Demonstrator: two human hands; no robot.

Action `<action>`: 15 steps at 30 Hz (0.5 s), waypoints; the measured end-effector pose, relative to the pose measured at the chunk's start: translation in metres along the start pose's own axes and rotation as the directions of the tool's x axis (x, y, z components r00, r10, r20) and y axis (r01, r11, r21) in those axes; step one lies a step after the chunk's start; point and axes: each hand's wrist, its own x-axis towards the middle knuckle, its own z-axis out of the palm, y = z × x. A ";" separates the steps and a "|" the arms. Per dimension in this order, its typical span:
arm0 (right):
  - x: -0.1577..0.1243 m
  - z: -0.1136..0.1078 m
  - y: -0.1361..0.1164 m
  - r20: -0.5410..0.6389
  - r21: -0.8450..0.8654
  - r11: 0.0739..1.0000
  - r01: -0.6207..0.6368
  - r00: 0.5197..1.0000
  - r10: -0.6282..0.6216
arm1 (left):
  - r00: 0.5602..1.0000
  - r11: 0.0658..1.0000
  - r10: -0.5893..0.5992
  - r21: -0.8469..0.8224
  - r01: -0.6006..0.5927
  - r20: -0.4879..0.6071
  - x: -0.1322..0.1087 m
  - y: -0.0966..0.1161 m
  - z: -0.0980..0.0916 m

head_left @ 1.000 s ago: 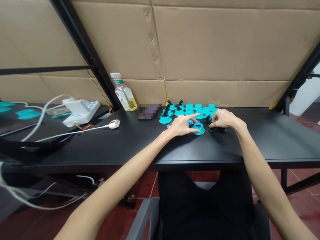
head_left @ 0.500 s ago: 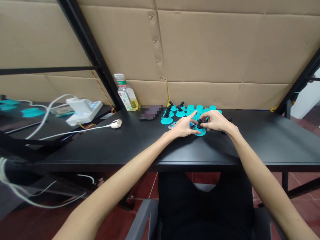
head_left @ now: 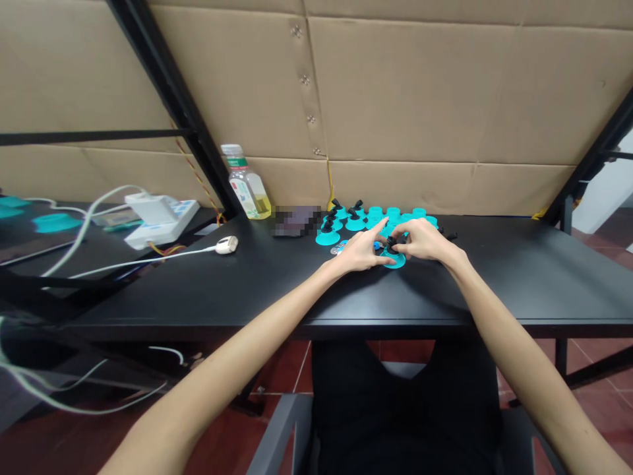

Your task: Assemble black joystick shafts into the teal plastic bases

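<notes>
A teal flared base (head_left: 394,260) with a black twisted top piece (head_left: 392,244) stands upright on the table between my hands. My right hand (head_left: 418,239) comes from the right and pinches the black top piece between thumb and fingers. My left hand (head_left: 363,251) is at the base's left side, index finger stretched out and thumb at the near rim; whether the thumb presses it is hard to tell. Behind are several teal bases with black tops (head_left: 329,232) and several plain teal pieces (head_left: 393,214), partly covered by my hands. A small clear-and-blue item (head_left: 338,248) lies beside my left hand.
A bottle with yellow liquid (head_left: 250,185) leans at the back left, beside a blurred dark item (head_left: 297,221). A white cable plug (head_left: 226,245) and a power strip (head_left: 165,221) lie left. Black pieces (head_left: 449,236) sit behind my right wrist. Cardboard (head_left: 410,99) lines the back.
The whole view has shifted slightly. My right fingers have turned a little around the black top piece, still pinching it. My left hand has kept its place at the base.
</notes>
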 end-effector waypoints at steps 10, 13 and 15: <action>-0.001 -0.002 -0.009 0.000 -0.092 0.996 -0.003 1.000 0.003 | 1.000 0.999 0.010 0.038 -0.010 0.007 0.001 0.001 -0.001; -0.001 -0.001 -0.009 0.009 -0.097 0.995 -0.003 1.000 0.003 | 1.000 0.999 0.004 0.045 -0.004 0.011 0.002 0.000 -0.001; 0.000 0.000 -0.008 0.008 -0.104 0.995 -0.001 1.000 0.002 | 1.000 0.999 -0.004 0.047 0.003 0.012 0.002 0.000 -0.001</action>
